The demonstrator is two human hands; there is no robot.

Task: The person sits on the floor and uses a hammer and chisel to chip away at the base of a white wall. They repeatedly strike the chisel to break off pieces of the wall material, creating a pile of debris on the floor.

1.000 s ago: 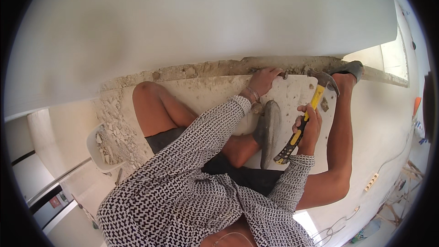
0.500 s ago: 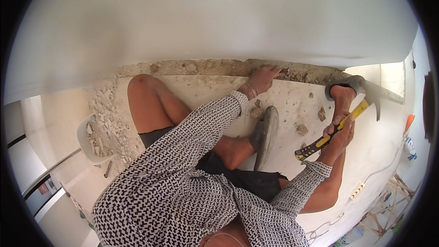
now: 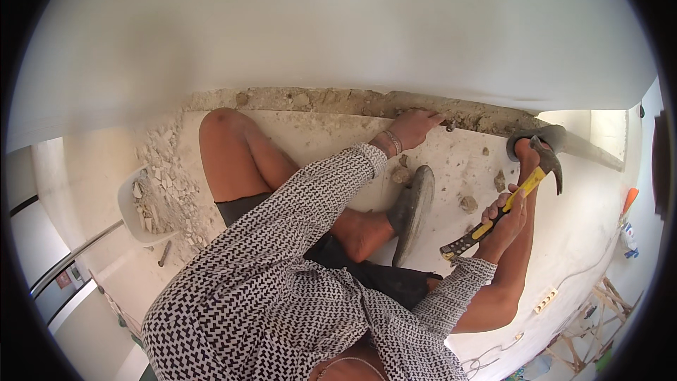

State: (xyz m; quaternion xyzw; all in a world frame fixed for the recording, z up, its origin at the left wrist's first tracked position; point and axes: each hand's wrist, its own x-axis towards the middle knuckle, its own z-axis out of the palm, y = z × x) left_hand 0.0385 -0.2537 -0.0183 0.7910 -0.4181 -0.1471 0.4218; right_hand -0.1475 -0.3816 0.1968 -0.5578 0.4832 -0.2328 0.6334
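My right hand (image 3: 504, 222) grips the black-and-yellow handle of a claw hammer (image 3: 539, 173), whose metal head is raised in front of my right shin. With its fingers closed, my left hand (image 3: 416, 129) reaches to the rough channel (image 3: 338, 103) along the foot of the wall. A small dark end (image 3: 450, 125) shows just past the left fingertips; what the fingers hold is mostly hidden. Broken lumps of mortar (image 3: 402, 173) lie on the floor below that hand, beside my shoe (image 3: 412, 215).
A pale wall (image 3: 338, 21) rises just ahead. To the left, a white tub (image 3: 130, 215) holds rubble, with a debris heap (image 3: 173, 176) and a short metal rod (image 3: 165, 254) nearby. On the right are a power strip (image 3: 546, 301), a cable and wooden pieces (image 3: 585, 339).
The hammer and my right hand have moved left and slightly down, and the hammer head has turned. My left hand has shifted a little to the right along the channel.
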